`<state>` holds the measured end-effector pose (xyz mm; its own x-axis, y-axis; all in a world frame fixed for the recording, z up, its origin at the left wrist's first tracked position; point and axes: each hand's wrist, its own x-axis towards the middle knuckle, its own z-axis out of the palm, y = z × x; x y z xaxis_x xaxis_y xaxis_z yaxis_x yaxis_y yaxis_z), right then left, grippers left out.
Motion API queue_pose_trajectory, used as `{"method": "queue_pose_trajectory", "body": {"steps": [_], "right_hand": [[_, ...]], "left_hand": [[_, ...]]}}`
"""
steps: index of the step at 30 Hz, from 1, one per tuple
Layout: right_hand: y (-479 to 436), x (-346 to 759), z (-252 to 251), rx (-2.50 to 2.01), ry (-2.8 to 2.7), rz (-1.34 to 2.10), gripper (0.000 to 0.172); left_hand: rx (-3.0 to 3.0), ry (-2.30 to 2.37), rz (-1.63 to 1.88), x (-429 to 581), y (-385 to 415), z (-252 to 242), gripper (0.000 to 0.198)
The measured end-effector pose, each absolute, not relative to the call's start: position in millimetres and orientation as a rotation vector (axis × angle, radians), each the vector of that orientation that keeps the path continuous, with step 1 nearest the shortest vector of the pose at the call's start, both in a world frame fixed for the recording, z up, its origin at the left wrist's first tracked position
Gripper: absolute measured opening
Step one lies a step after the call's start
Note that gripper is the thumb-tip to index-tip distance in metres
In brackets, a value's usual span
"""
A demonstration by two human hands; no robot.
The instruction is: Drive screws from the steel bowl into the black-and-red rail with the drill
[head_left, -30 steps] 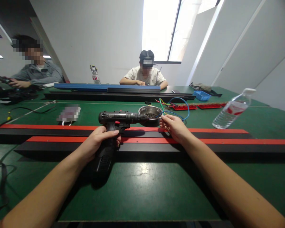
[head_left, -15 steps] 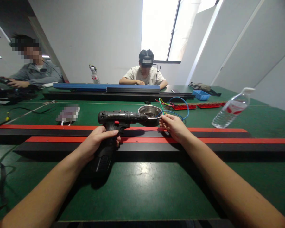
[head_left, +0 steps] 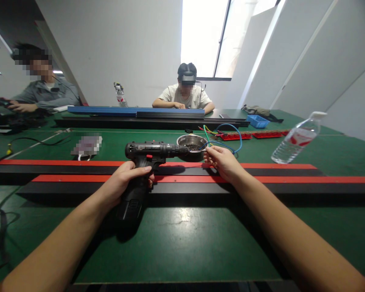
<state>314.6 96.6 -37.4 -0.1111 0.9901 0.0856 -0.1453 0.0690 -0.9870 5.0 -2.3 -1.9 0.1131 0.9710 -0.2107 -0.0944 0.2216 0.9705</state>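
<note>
My left hand [head_left: 124, 180] is wrapped round the grip of a black cordless drill [head_left: 147, 150], which lies level and points right. A thin bit reaches from the chuck toward my right hand [head_left: 222, 160]. The thumb and fingers of that hand are pinched at the bit's tip; whatever small thing may be between them is hidden. Just behind the bit stands a steel bowl [head_left: 194, 157] with many small dark pieces in it. Below the drill run two long black bars with red tops, a front bar [head_left: 200, 188] and a rear bar [head_left: 276, 171].
A tilted water bottle [head_left: 296, 140] is at the right. Behind my right hand are loose wires [head_left: 241, 140], red strips [head_left: 237, 137] and a blue tray [head_left: 257, 121]. Long blue and black profiles [head_left: 170, 114] cross the green table [head_left: 182, 243]. Two people sit beyond.
</note>
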Motion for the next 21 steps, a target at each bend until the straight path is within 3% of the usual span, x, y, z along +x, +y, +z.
{"method": "queue_pose_trajectory", "body": {"steps": [21], "right_hand": [[96.2, 314.7, -37.3, -1.005, -1.232, 1.283, 0.051]], "left_hand": [[1.072, 1.179, 1.001, 6.6, -7.6, 2.8, 0.030]]}}
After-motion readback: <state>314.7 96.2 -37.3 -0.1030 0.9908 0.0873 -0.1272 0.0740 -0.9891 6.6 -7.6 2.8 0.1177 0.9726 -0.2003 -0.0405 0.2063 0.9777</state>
